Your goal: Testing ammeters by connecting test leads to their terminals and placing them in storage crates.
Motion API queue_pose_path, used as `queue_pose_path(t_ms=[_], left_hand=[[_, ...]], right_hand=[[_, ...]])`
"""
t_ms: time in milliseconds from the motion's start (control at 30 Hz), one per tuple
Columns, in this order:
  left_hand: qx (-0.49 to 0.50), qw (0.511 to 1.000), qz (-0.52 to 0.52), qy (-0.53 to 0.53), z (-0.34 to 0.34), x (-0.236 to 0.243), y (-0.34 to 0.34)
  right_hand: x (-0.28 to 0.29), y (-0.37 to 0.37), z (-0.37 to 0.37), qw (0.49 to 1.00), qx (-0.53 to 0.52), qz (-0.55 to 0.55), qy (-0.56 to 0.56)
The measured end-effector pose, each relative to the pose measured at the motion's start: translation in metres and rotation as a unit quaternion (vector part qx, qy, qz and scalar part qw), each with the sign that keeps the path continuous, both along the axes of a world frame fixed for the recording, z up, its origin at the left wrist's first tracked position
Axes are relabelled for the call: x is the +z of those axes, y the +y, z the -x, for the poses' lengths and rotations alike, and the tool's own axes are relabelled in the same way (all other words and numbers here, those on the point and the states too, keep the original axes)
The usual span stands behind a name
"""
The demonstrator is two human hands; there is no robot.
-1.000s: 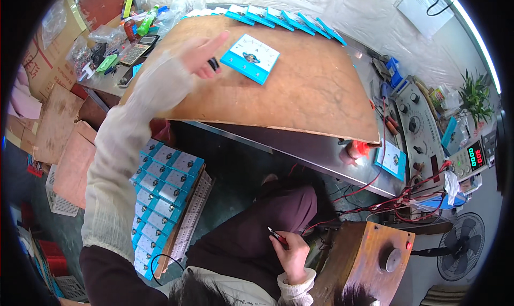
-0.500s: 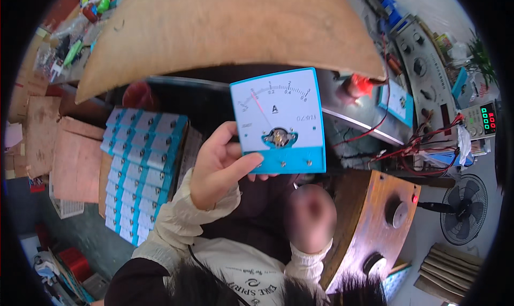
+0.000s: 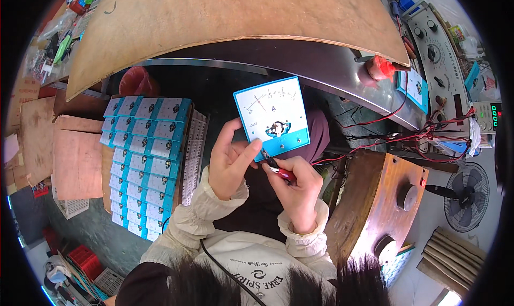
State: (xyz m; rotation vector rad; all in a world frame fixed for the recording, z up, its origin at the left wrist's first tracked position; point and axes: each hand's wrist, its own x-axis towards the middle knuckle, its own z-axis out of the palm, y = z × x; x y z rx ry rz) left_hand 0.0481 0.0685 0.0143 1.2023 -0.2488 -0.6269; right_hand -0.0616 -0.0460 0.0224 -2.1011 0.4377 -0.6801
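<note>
My left hand (image 3: 229, 164) grips a blue-framed ammeter (image 3: 276, 116) by its lower left corner. The meter is tilted, with its white dial facing up; a thin red needle and an exposed coil mechanism show on it. In my right hand (image 3: 300, 185) are red and black test probes (image 3: 282, 172), pinched between the fingers. Their tips meet the meter's lower left edge beside my left thumb, but I cannot make out whether they touch the terminal screw. Red and black wires (image 3: 353, 152) trail off rightward behind the right hand.
At left, similar meters (image 3: 144, 156) lie in overlapping rows beside a white crate (image 3: 194, 161). A curved wooden board (image 3: 235, 17) overhangs a metal bench (image 3: 321, 73). On the right are a wooden box with knobs (image 3: 393, 199), a power supply (image 3: 487, 116), a control panel (image 3: 439, 54) and a fan (image 3: 467, 196).
My right hand has come up from below to the meter, with the test probes in it. The meter has moved down and away from the camera, looking smaller, still in my left hand.
</note>
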Motion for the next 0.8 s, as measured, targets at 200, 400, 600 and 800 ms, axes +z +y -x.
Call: queue_pose_path(t_ms=[200, 400, 600, 800], left_hand=[[-0.056, 0.997, 0.009, 0.046, -0.017, -0.009, 0.008], [-0.050, 0.998, 0.003, 0.046, -0.017, -0.010, 0.010], [-0.060, 0.998, 0.006, 0.022, -0.010, -0.009, 0.011], [-0.056, 0.998, 0.010, 0.040, -0.005, -0.005, 0.007]], right_hand=[[-0.003, 0.009, 0.010, 0.946, -0.085, -0.304, -0.076], [0.000, -0.010, 0.013, 0.993, -0.057, -0.094, -0.034], [0.003, -0.007, 0.007, 0.996, -0.072, -0.037, 0.035], [-0.004, -0.004, 0.010, 0.995, -0.080, -0.029, -0.043]])
